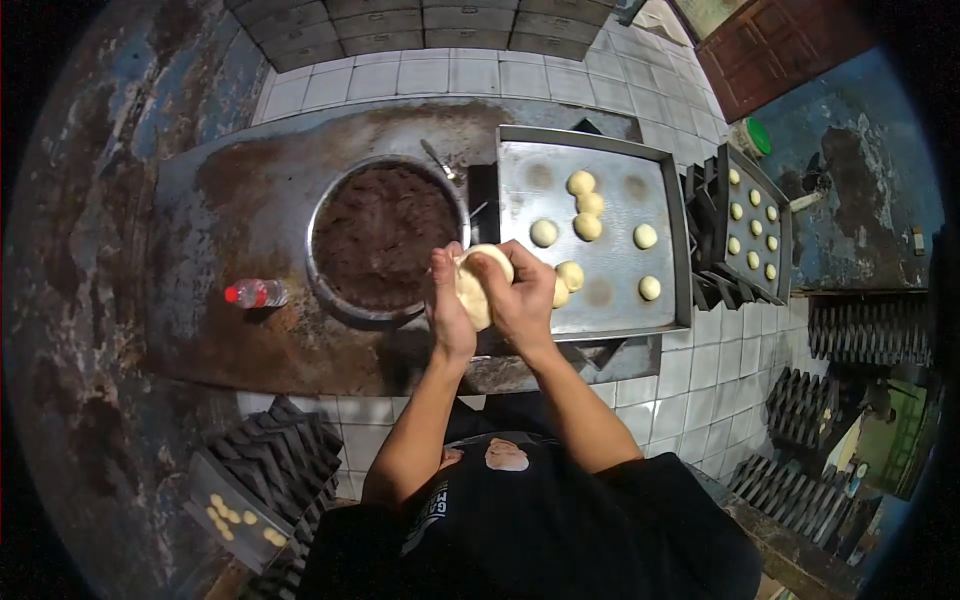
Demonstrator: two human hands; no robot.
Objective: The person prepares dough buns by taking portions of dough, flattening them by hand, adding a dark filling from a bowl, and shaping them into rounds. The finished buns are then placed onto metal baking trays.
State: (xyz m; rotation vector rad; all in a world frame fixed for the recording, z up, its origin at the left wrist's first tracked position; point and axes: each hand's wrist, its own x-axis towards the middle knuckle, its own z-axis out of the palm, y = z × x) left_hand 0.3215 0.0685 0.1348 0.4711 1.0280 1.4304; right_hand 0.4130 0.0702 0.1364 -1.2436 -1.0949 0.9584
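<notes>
A flattened piece of pale dough point(472, 300) is held up between my two hands over the space between bowl and tray. My left hand point(452, 320) cups it from the left, and my right hand point(523, 300) grips it with the thumb pressed on its face. Just behind them sits a round metal bowl point(328, 200) of dark brown paste point(375, 230). To the right, a metal tray point(540, 160) bears several round dough balls point(644, 236), some touching each other; those closest to my right hand are partly hidden by it.
A plastic bottle with red cap point(258, 294) lies left of the bowl on the stained worktop point(220, 200). A utensil point(438, 160) lies behind the bowl. More trays of dough point(750, 170) rest on stacks at right and lower left point(215, 480). Metal drawers point(420, 25) line the back.
</notes>
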